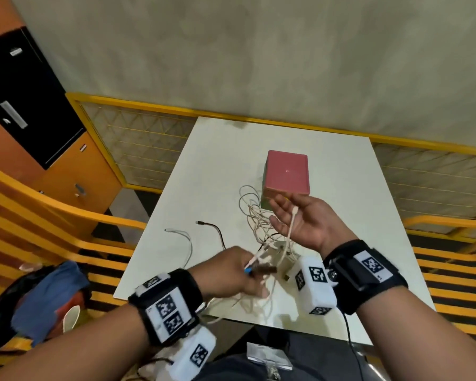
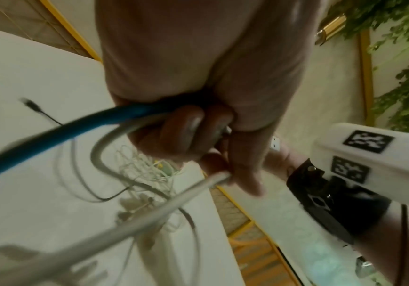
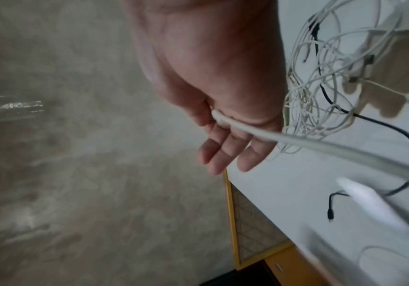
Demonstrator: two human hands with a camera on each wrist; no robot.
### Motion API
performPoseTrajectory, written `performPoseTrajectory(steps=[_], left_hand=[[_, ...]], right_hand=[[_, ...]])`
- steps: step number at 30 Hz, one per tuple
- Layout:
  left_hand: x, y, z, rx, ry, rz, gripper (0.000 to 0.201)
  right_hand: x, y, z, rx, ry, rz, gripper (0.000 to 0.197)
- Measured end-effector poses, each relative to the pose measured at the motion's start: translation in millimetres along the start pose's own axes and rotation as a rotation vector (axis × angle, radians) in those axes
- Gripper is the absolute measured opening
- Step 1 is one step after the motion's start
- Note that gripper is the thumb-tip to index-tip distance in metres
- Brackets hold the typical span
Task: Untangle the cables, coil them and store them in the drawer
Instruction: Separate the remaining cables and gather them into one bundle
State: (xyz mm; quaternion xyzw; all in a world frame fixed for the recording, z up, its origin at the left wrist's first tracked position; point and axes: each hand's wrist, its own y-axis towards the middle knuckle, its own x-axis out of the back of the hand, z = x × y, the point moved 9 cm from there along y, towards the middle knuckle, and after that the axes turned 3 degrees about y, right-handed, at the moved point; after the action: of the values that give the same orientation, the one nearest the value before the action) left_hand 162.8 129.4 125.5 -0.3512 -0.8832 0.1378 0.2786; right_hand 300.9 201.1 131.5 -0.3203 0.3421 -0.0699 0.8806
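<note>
Left hand (image 1: 232, 273): fingers (image 2: 186, 131) curled tight round a blue cable (image 2: 59, 133) and pale cables, held low over the near bench edge
Right hand (image 1: 302, 221): palm up, fingers (image 3: 225, 152) straight and apart; one white cable (image 1: 291, 229) lies across the palm, plug end uppermost, not clamped
Tangle (image 1: 261, 224): pale cables knotted on the bench (image 1: 341, 171) between the hands and the pink box, with strands running up into both hands
Loose ends: a black cable (image 1: 217, 232) and a white lead (image 1: 183, 237) trail left of the tangle, each with its plug free on the bench
Pink box (image 1: 286, 173): closed, just behind the tangle; possibly the drawer unit, though its front is not visible
Progress: early; separation under way, no cable fully freed as far as can be seen
Done: a few ends pulled clear of the knot
Remaining: finish untangling, coil each cable, stow all in the drawer
</note>
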Motion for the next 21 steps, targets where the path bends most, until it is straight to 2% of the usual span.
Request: performPoseTrajectory(steps=[2,5,7,9,11,13,16,19,21], left_hand=[[-6,-21,25,0.06,0.13,0.103,0.028],[5,-47,40,0.103,0.133,0.116,0.025],[22,-60,40,0.103,0.107,0.052,0.028],[44,-70,36,0.088,0.058,-0.059,0.032],[67,-76,37,0.124,-0.155,-0.191,0.034],[84,-79,36,0.135,-0.412,-0.284,0.028],[107,-80,20,0.057,-0.599,-0.402,0.021],[120,-82,2,-0.01,-0.618,-0.474,0.011],[123,-84,-3,-0.034,-0.627,-0.478,0.02]], right_hand=[[-4,-2,0,0.007,-0.106,0.011,0.017],[-10,-10,-29,-0.067,-0.541,0.146,0.006],[-6,-18,-66,-0.176,-0.837,0.28,0.005],[5,-24,-98,-0.254,-1.042,0.376,0.014],[12,-21,-115,-0.231,-1.183,0.406,0.022],[13,-10,-120,-0.132,-1.317,0.383,0.025],[13,-2,-133,-0.143,-1.558,0.409,0.026],[31,-3,-154,-0.392,-1.716,0.477,0.032],[43,-1,-157,-0.502,-1.724,0.457,0.033]])
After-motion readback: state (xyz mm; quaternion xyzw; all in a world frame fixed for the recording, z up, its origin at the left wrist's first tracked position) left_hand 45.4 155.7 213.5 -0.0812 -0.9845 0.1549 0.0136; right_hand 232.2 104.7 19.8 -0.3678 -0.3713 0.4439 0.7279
